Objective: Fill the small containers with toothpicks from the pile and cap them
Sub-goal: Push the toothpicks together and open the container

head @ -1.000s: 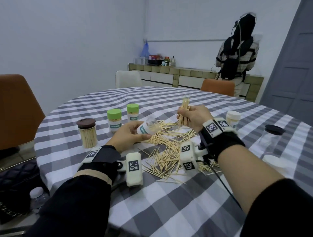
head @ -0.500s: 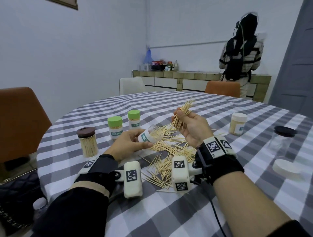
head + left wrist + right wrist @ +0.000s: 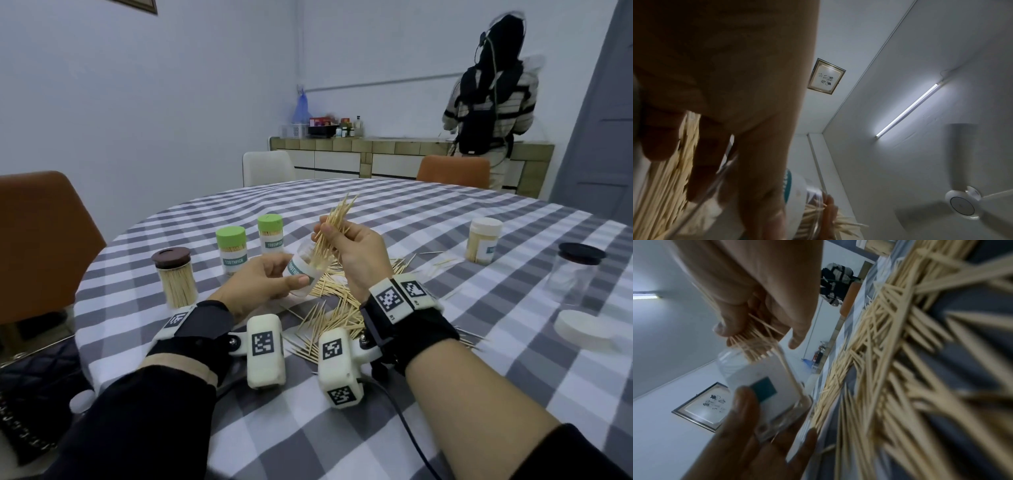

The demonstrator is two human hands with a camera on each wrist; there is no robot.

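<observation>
"TOOTHPICK" reads plainly on both green-capped jars (image 3: pixel 232 251), and, it seems, on the tilted held container (image 3: pixel 301 267); the framed wall picture (image 3: pixel 826 76) is illegible.

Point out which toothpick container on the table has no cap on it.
The small clear container held tilted in the left hand; its mouth is open. The green-capped, brown-lidded and white-capped ones stand closed.

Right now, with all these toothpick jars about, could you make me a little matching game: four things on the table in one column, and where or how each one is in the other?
Things:
1. brown-lidded jar
2. bundle of toothpicks
3. small clear container
4. loose white lid

States:
A. tilted and uncapped, held in the left hand
B. lying flat on the tablecloth, on the right
C. standing upright, capped and packed full, on the left
D. pinched in the right hand, lower ends going into a container mouth

Pairs: 1-C, 2-D, 3-A, 4-B
</observation>
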